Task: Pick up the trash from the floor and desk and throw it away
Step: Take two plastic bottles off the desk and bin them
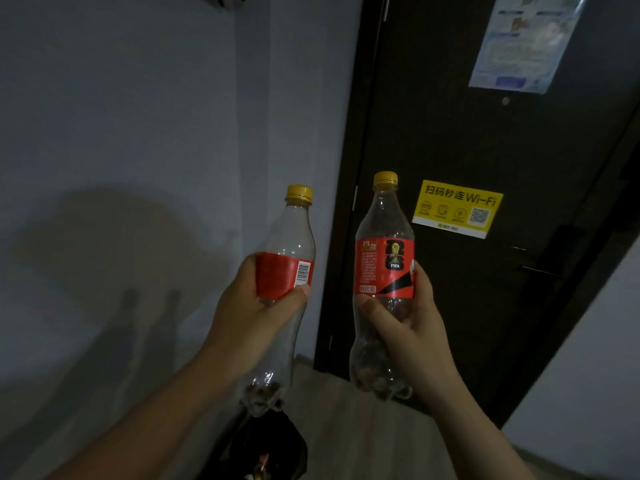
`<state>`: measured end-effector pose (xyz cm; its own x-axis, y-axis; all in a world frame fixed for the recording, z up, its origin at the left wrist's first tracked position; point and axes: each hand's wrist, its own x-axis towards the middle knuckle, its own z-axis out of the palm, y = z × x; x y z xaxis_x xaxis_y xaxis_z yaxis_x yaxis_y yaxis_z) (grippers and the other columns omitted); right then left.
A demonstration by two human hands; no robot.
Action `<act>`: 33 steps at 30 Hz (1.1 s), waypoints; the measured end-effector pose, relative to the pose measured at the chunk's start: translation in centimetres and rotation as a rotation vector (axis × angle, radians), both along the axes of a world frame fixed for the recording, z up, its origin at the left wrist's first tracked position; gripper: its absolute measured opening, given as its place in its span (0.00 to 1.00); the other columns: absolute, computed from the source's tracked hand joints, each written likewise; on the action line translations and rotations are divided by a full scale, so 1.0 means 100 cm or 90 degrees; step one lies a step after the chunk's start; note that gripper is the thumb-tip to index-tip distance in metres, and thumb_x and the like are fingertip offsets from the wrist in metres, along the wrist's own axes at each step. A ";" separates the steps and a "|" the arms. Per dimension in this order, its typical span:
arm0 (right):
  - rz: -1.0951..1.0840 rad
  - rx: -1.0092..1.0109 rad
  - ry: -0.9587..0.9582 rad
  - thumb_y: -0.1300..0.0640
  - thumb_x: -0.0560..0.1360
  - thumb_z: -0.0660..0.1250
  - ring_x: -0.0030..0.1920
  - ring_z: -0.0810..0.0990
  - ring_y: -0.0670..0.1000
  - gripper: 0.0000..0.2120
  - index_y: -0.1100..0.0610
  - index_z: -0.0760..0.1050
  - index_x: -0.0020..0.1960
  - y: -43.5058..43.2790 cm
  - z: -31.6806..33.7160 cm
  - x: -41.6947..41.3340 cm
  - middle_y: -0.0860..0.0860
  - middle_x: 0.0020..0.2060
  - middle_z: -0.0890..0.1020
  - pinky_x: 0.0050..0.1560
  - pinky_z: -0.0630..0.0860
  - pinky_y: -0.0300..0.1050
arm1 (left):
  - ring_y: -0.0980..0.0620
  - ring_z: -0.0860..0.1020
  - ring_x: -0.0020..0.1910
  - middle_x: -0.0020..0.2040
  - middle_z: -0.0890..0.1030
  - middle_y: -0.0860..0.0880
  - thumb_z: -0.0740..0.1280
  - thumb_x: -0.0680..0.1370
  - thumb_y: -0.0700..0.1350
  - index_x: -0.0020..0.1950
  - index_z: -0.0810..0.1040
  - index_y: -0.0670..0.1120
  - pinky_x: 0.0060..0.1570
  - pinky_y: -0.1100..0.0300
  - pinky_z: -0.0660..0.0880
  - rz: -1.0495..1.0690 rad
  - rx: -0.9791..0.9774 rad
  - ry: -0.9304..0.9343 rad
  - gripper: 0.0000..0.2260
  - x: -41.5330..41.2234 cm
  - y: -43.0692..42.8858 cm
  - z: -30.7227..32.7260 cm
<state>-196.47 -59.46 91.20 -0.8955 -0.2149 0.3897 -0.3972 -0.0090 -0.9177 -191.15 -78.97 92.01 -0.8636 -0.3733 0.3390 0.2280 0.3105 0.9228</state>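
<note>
My left hand (pixel 252 317) grips an empty clear plastic bottle (pixel 291 237) with a red label and a yellow cap, held upright. A second empty bottle (pixel 384 223), also red-labelled with a yellow cap, stands upright in my right hand (pixel 408 323). Both bottles are raised in front of me, side by side and apart. Below the left bottle, on the floor, sits a bin lined with a black bag (pixel 266 448), with some rubbish showing inside.
A dark door (pixel 485 150) is straight ahead, with a yellow Wi-Fi sticker (pixel 457 209) and a paper notice (pixel 523 43) on it. A pale wall (pixel 138 133) fills the left side. Light wood floor (pixel 363 427) lies between me and the door.
</note>
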 end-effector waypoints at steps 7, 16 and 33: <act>0.108 0.019 -0.017 0.49 0.65 0.73 0.50 0.79 0.33 0.34 0.29 0.58 0.61 0.008 -0.007 -0.104 0.27 0.48 0.77 0.38 0.74 0.24 | 0.62 0.80 0.39 0.45 0.80 0.54 0.73 0.70 0.46 0.50 0.72 0.58 0.34 0.69 0.75 0.098 0.035 -0.003 0.15 -0.075 0.017 -0.017; 0.173 0.087 -0.100 0.57 0.69 0.72 0.49 0.78 0.31 0.34 0.34 0.58 0.63 -0.023 -0.065 -0.188 0.34 0.49 0.78 0.36 0.73 0.23 | 0.47 0.80 0.44 0.46 0.80 0.48 0.75 0.69 0.49 0.50 0.72 0.57 0.42 0.56 0.77 0.159 0.076 -0.100 0.15 -0.132 -0.005 -0.071; 0.144 0.311 -0.296 0.50 0.69 0.74 0.42 0.76 0.30 0.36 0.39 0.58 0.70 -0.148 -0.209 -0.293 0.32 0.44 0.74 0.34 0.70 0.28 | 0.64 0.78 0.31 0.40 0.79 0.50 0.73 0.71 0.47 0.54 0.71 0.54 0.25 0.75 0.69 0.281 0.169 -0.310 0.16 -0.214 -0.133 -0.221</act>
